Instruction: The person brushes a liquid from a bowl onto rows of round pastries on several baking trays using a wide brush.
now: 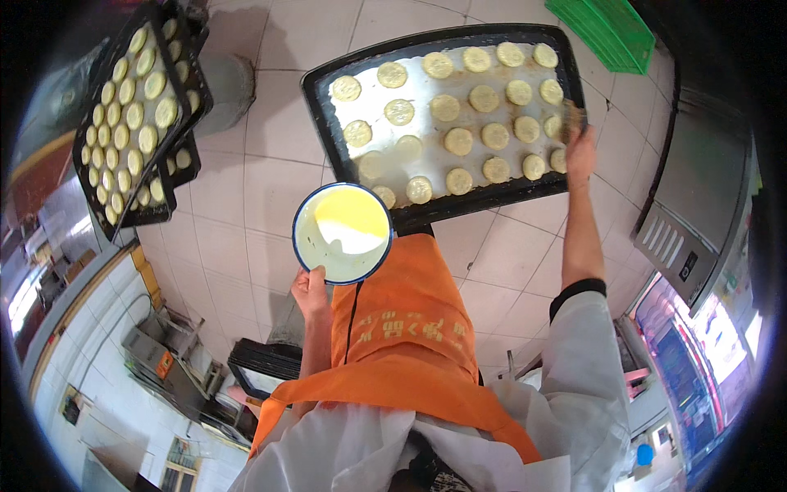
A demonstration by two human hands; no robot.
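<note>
My left hand (311, 293) grips the rim of a white enamel bowl (312, 246) with a blue edge; yellow liquid, perhaps beaten egg, lies inside it. Before me a black-rimmed baking tray (424, 216) bears rows of round flat pastries (458, 141), many with a glossy top. Over the tray's right edge, my right hand (580, 154) is closed around a brush (573, 120), blurred, with its bristles near the pastries at that end. The bowl is at the tray's near left corner; whether they touch I cannot tell.
At the left, black trays (144, 166) of similar pastries are stacked at crossed angles, near a grey bin (224, 92). A green plastic crate (609, 34) lies at the upper right. A steel appliance (692, 203) stands at the right. More black trays (264, 363) are stacked at the lower left.
</note>
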